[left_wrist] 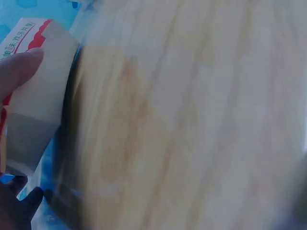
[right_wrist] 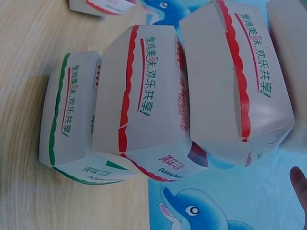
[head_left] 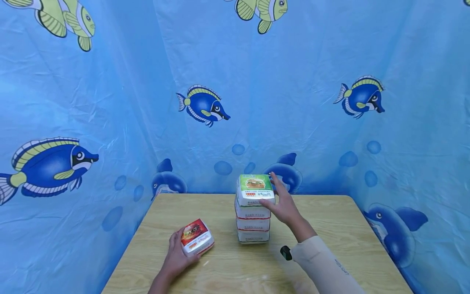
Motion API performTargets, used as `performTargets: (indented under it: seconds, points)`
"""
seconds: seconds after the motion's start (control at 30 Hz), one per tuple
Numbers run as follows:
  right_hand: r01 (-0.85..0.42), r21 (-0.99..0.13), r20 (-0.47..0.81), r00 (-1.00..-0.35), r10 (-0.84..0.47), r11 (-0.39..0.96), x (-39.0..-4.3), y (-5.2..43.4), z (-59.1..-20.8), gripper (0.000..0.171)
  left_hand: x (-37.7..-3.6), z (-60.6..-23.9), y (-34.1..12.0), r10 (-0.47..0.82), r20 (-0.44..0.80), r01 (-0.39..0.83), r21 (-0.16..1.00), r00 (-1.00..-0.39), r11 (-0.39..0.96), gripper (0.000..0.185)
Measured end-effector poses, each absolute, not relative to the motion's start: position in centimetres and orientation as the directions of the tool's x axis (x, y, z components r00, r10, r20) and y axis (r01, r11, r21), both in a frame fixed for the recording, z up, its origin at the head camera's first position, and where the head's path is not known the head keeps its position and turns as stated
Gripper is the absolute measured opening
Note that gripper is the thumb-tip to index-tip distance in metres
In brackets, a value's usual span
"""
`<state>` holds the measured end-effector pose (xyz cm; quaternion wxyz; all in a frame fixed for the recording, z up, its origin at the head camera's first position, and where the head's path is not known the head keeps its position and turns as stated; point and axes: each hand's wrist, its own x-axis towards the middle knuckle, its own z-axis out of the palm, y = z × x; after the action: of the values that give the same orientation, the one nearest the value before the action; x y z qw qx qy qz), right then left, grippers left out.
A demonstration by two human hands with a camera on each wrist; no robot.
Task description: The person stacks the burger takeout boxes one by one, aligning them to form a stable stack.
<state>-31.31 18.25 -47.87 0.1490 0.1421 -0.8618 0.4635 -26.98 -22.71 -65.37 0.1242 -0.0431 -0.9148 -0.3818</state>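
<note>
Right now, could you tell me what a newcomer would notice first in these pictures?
A stack of burger boxes stands mid-table, the right hand resting on its green-topped box. Nearer the front left, the left hand grips a red-topped box. Blue fish-print sheeting surrounds the wooden table.

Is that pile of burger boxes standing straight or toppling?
Standing upright: four boxes in the stack sit squarely on each other on the table, the right hand touching the green top box.

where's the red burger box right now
In the head view the red burger box lies on the wooden table, front left, gripped by the left hand, left of the stack of boxes.
</note>
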Motion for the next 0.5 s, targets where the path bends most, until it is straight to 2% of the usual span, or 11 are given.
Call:
performTargets:
  seconds: [0.23,0.5]
  points:
    - [-0.378,-0.753,0.384,-0.917,-0.106,0.539,-31.1,18.4,-47.8,0.097,-29.0,-62.0,-21.3,-0.054,0.271,0.183,0.770,-0.961,0.611,0.121]
    - [-0.425,-0.728,0.426,-0.895,-0.131,0.538,-31.1,18.4,-48.2,0.096,-31.5,-56.4,-20.2,0.022,0.331,0.272,0.735,-0.943,0.621,0.117]
